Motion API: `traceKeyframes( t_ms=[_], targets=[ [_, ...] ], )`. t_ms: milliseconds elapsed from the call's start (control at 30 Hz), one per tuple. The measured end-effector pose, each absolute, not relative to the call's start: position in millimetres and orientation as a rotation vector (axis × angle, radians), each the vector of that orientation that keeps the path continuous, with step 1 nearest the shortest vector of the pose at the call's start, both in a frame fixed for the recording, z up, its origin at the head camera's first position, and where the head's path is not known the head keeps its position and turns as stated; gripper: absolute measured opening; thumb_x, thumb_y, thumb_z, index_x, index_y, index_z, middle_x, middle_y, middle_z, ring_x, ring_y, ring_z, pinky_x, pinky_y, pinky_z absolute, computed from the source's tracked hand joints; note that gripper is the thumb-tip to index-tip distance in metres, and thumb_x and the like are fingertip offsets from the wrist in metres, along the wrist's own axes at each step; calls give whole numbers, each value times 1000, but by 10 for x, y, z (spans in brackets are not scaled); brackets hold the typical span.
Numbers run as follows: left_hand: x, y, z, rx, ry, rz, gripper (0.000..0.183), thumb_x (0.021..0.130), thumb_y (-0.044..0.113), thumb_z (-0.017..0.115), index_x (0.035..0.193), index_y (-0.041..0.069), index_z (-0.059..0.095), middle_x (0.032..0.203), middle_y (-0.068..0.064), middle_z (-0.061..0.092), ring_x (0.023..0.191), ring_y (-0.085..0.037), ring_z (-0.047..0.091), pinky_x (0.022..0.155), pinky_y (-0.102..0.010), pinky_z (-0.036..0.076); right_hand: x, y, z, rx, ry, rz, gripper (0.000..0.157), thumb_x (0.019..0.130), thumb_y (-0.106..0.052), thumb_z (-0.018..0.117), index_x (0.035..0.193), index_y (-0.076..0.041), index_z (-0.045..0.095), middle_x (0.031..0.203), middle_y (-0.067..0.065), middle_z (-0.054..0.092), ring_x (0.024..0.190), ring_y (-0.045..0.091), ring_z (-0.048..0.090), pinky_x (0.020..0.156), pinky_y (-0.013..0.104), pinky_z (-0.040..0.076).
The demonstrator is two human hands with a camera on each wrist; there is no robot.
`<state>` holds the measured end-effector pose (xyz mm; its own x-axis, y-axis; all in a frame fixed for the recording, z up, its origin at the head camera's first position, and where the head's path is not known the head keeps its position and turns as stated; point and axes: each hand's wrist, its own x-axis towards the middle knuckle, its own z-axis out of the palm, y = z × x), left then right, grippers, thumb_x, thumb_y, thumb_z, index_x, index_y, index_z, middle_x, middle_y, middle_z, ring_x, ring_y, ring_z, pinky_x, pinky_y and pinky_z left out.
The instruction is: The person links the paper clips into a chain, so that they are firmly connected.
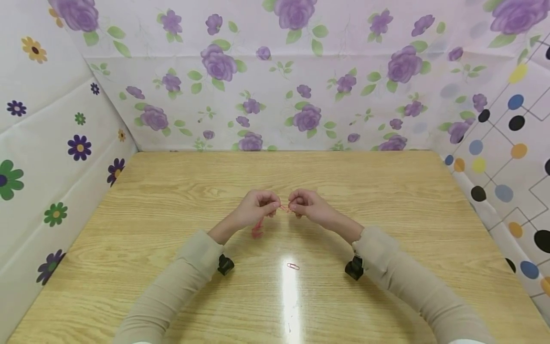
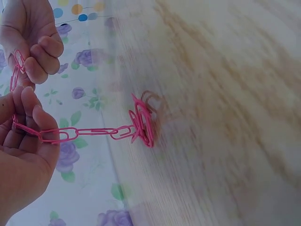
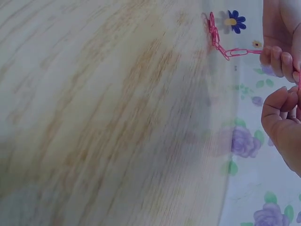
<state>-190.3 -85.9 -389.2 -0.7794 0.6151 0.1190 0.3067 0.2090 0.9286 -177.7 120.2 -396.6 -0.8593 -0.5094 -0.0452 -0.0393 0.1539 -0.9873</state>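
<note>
Over the middle of the table, my left hand (image 1: pixel 258 209) pinches a chain of linked pink paper clips (image 2: pixel 96 132). One part of the chain spans the small gap to my right hand (image 1: pixel 312 207), whose thumb and fingertips pinch a paper clip (image 2: pixel 19 61) at that end. From beneath the left fingers the other part hangs down, and its tail lies bunched on the table, as the left wrist view shows. In the right wrist view the same chain (image 3: pixel 235 52) trails from the left hand to that heap.
A single loose pink paper clip (image 1: pixel 293 266) lies on the wooden table (image 1: pixel 172 181) between the forearms, beside a bright reflection. Flower-printed sheets (image 1: pixel 258 71) rise behind and to the left, and a dotted sheet (image 1: pixel 507 157) stands on the right.
</note>
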Motion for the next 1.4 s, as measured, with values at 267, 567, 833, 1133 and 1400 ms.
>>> traceKeyframes(
  t_ms=[267, 567, 833, 1133, 1400],
  targets=[
    [-1899, -845, -3940, 866, 2264, 1614, 14, 91, 4, 53, 86, -7, 61, 65, -5, 54, 66, -44, 49, 53, -28, 43, -1770, 1182, -3971, -557, 1989, -1772, 14, 93, 4, 44, 104, 13, 42, 79, 15, 52, 69, 15, 48, 65, 34, 44],
    [-1773, -815, -3755, 806, 2295, 1641, 12, 90, 2, 54, 86, -6, 61, 69, -15, 55, 64, -36, 50, 53, -22, 40, -1765, 1178, -3961, -618, 1957, -1756, 17, 93, 4, 44, 107, 11, 40, 82, 10, 56, 75, 25, 51, 67, 38, 43],
    [-1681, -818, -3594, 799, 2257, 1693, 15, 91, -1, 50, 90, -14, 58, 72, -26, 53, 60, -16, 48, 52, -30, 40, -1731, 1161, -3984, -494, 1902, -1800, 29, 95, -5, 44, 118, 12, 43, 92, 12, 54, 80, 21, 50, 78, 41, 44],
    [-1735, -823, -3680, 765, 2209, 1781, 16, 91, -2, 50, 91, -17, 55, 73, -26, 54, 65, -31, 51, 58, -29, 45, -1715, 1195, -4072, -447, 1966, -1704, 29, 91, -7, 53, 112, 13, 52, 101, 28, 54, 78, 18, 53, 78, 40, 46],
    [-1883, -907, -3936, 715, 2096, 1867, 12, 91, 0, 51, 85, -10, 57, 71, -15, 57, 62, -24, 53, 57, -31, 46, -1725, 1289, -4047, -398, 2089, -1697, 27, 92, -9, 53, 106, 14, 56, 87, 21, 58, 76, 20, 55, 79, 46, 47]
  ],
)
